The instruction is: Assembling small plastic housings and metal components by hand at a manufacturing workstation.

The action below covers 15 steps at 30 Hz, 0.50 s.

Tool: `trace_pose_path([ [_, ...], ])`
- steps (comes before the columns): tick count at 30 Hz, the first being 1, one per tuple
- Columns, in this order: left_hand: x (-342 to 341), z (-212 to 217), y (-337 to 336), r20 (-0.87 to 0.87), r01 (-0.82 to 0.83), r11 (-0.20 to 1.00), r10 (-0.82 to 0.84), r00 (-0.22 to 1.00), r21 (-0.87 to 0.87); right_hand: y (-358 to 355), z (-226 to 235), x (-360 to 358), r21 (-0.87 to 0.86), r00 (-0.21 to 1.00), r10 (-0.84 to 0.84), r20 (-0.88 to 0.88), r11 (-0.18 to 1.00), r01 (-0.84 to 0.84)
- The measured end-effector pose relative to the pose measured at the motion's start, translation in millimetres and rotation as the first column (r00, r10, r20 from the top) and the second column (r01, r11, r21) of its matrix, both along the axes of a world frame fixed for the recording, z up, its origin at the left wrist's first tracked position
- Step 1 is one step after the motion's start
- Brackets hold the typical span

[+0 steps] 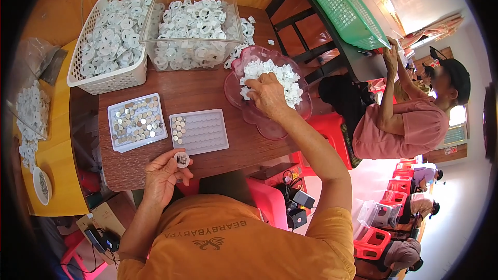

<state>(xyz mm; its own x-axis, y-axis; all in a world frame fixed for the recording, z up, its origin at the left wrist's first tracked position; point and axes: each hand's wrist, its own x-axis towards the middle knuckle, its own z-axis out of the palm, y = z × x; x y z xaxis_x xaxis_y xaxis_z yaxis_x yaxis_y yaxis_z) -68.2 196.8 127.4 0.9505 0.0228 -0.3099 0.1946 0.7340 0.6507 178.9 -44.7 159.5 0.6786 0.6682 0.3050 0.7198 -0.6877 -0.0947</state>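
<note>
My left hand [165, 172] is closed at the table's front edge, pinching a small round white plastic case [181, 159] with dark and metallic parts inside. Reaching forward, my right hand [268, 96] dips its curled fingers into a heap of small white plastic pieces [282, 77]. What those fingertips grip is hidden. A pink flower-shaped bowl [270, 130] carries the heap. Left of it lies a pale tray [205, 130] with rows of hollows, and several silver button cells [178, 127] fill its left end. Another white tray [113, 119] holds many more button cells.
At the back stand a white perforated basket [111, 84] and a clear bin [192, 54], both full of white plastic parts. A yellow table [65, 176] is on the left. To the right, another person [402, 124] handles a green basket [342, 10] near red stools [329, 135].
</note>
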Motion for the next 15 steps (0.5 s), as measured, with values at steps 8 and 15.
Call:
trace_pose_path([
  [8,-4,-1,0,0.009,-0.015,1.0,0.015,1.0,-0.012,11,-5,5,0.142,1.0,-0.011,-0.021,0.99,0.014],
  [15,-1,0,-2,0.019,-0.013,1.0,0.013,1.0,-0.013,13,-11,20,0.018,0.997,0.025,0.071,0.999,-0.027],
])
